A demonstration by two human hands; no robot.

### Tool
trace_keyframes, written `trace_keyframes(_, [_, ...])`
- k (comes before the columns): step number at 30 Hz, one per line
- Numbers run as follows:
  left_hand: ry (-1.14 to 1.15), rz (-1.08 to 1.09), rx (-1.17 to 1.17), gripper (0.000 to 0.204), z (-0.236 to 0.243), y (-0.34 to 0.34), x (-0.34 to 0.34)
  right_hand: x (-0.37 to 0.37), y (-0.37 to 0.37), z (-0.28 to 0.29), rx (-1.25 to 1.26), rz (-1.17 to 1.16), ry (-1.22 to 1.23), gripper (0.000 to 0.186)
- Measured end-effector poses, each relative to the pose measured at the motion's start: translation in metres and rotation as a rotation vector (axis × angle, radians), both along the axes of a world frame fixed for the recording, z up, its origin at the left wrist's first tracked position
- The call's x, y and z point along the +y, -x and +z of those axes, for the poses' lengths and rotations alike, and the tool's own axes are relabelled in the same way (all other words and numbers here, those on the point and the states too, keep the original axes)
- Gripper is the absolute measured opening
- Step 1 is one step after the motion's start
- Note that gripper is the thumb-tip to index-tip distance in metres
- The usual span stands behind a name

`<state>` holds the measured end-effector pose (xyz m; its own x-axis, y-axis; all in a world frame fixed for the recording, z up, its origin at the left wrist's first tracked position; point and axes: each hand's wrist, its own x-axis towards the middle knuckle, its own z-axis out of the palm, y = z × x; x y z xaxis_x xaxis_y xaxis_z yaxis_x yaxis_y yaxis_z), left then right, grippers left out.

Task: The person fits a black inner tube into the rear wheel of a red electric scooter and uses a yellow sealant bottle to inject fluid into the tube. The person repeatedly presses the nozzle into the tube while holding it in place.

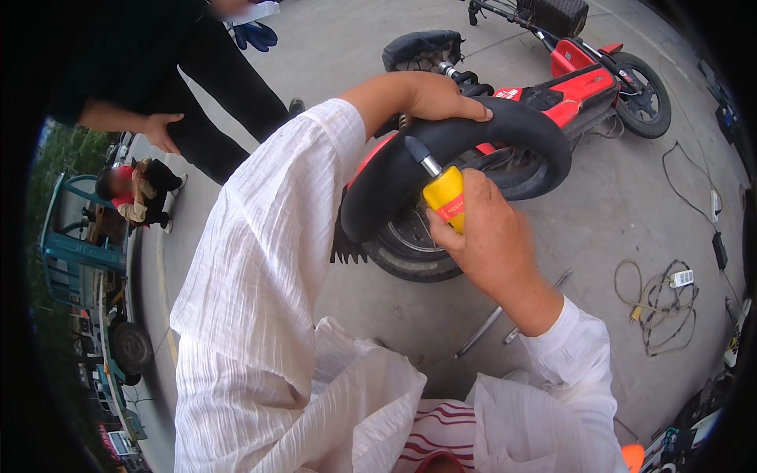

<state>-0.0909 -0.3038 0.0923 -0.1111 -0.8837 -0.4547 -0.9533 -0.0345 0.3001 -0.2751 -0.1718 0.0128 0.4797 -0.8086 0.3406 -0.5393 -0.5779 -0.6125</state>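
A smooth black inner tube (377, 193), round and puffed up, is held above the wheel of a red electric scooter (579, 94) lying on its side. My left hand (443, 98) is closed over the tube's far side, with the thumb along its top and the other fingers hidden. In my right hand (498, 232) is a yellow handheld grinder (446, 194), its dark conical tip pointing up and left at the tube. Whether the tip touches the rubber, I cannot tell. Below the tube shows a wheel with its tire (414, 264).
Two metal tire levers (479, 331) lie on the concrete near me. To the right are a coiled cable (648, 307) and a white power strip (682, 277). A person in dark trousers (229, 87) stands at the left; another sits beyond, beside a teal three-wheeled vehicle (79, 244).
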Motion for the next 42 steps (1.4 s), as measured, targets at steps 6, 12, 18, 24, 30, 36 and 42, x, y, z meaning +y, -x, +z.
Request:
trace_keyframes(6, [0.002,0.007,-0.011,0.094,-0.001,0.001,-0.002,0.003,-0.001,-0.005,0.025,0.045,-0.007,0.046])
trace_keyframes(12, [-0.012,0.029,0.007,0.095,0.000,-0.001,-0.001,0.009,-0.001,-0.005,0.063,0.085,-0.058,0.046])
trace_keyframes(18, [-0.011,0.048,0.023,0.093,0.000,-0.004,0.000,0.003,-0.001,-0.008,0.029,0.076,-0.016,0.045])
trace_keyframes(24, [0.018,0.048,0.050,0.095,-0.008,-0.015,-0.006,-0.006,0.000,-0.009,0.023,0.043,0.018,0.045])
trace_keyframes(30, [0.019,0.022,0.060,0.096,-0.012,-0.020,-0.010,-0.017,-0.003,-0.020,-0.029,-0.007,0.095,0.047])
trace_keyframes(36, [0.031,0.031,0.065,0.096,-0.011,-0.024,-0.009,-0.010,-0.006,-0.030,-0.028,0.052,0.109,0.050])
trace_keyframes(42, [0.028,0.056,0.086,0.097,-0.014,-0.030,-0.014,-0.008,-0.008,-0.035,-0.031,0.128,0.104,0.050])
